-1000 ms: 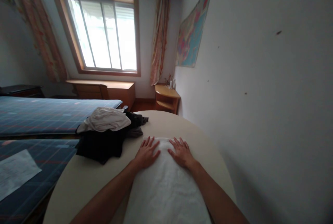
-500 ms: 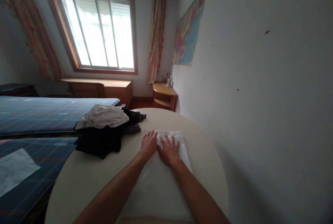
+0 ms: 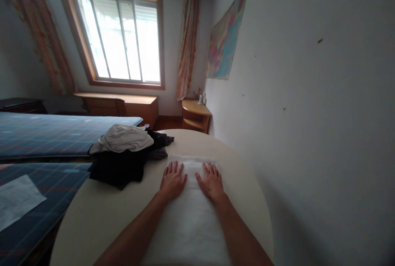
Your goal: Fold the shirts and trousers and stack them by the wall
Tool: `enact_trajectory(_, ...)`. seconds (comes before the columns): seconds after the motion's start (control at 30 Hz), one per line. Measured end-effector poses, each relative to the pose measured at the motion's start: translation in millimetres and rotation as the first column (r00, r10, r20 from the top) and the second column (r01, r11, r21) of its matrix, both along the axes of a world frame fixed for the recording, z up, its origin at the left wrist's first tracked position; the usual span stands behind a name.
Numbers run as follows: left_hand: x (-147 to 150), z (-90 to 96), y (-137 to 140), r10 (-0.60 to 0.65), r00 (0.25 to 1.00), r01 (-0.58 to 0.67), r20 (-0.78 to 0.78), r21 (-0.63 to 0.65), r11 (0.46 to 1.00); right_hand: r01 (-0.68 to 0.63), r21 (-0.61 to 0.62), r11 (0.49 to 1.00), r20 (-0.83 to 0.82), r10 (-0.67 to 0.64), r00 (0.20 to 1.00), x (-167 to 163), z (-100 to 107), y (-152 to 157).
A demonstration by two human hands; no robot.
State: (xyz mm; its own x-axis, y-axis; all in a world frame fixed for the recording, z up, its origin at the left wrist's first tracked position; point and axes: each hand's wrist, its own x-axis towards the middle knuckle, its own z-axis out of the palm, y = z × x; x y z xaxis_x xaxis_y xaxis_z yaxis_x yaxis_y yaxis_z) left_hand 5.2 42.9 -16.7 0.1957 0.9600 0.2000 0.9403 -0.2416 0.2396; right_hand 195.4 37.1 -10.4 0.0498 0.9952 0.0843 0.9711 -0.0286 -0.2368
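A white cloth (image 3: 193, 212), seemingly a garment laid out long and flat, runs from the bottom of the view toward the far side of the round table (image 3: 101, 216). My left hand (image 3: 173, 180) rests flat on its far left part, fingers stretched away from me. On the far right part lies my right hand (image 3: 210, 180), palm down with the fingers spread. A strip of white cloth shows between the two hands. The cloth's near end is cut off by the bottom of the view.
Left on the table sits a heap of dark clothes (image 3: 119, 169) with a crumpled whitish garment (image 3: 125, 137) on top. Beyond the left edge are plaid mattresses (image 3: 61, 134) and a paper sheet (image 3: 18, 200). A wall (image 3: 308, 155) stands close on the right.
My hands, close together before, have moved apart: the left toward the cloth's left edge, the right toward its right edge. Both sit slightly nearer to me. The clothes heap stays put.
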Motion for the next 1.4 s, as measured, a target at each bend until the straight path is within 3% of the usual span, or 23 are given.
enact_trajectory(0.47, -2.2, 1.5, -4.7, -0.095, 0.988, 0.093, 0.119, 0.027, 0.995, 0.001, 0.063, 0.998, -0.026, 0.001, 1.0, 1.4, -4.0, -0.9)
enact_trajectory(0.67, 2.0, 4.9, -8.1, -0.101, 0.99, 0.102, 0.095, 0.0, 0.995, -0.013, 0.027, 1.0, -0.025, 0.013, 1.0, 2.6, -1.2, 0.5)
enact_trajectory(0.9, -4.7, 13.5, -7.2, -0.207, 0.978, 0.207, 0.011, -0.109, 0.972, -0.037, -0.002, 0.999, -0.048, 0.037, 0.998, 16.5, 3.4, 6.2)
enact_trajectory(1.2, -11.9, -2.4, 10.2, -0.017, 0.999, 0.014, -0.047, -0.062, 0.998, 0.028, -0.057, 0.998, -0.009, -0.029, 1.0, 15.5, -2.5, 9.0)
enact_trajectory(1.4, -15.4, 9.9, 20.9, -0.032, 0.999, 0.032, -0.009, -0.016, 0.999, 0.042, -0.032, 0.999, 0.019, -0.042, 0.999, 14.2, -2.5, 9.4)
